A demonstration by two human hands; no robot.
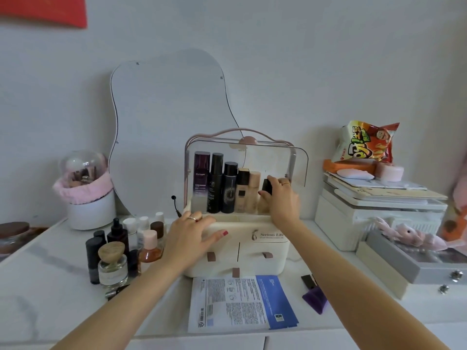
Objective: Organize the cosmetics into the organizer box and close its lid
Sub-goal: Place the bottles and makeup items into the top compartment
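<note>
A cream organizer box point(252, 248) with pink drawer tabs stands mid-table, its clear lid point(300, 157) swung up. Inside its top compartment stand several bottles point(222, 185) in a row, dark ones left, beige ones right. My right hand point(280, 195) is inside the compartment and grips a small bottle with a black cap point(267, 186) at the right end of the row. My left hand point(192, 236) rests with straight fingers on the box's front left rim. More cosmetics point(121, 251) stand grouped on the table left of the box.
A flat mask sachet point(240, 304) lies in front of the box, a purple tool point(316, 296) to its right. White storage boxes point(379, 218) with a snack bag point(366, 142) fill the right side. A wavy mirror point(166, 122) and a brush holder point(86, 195) stand behind left.
</note>
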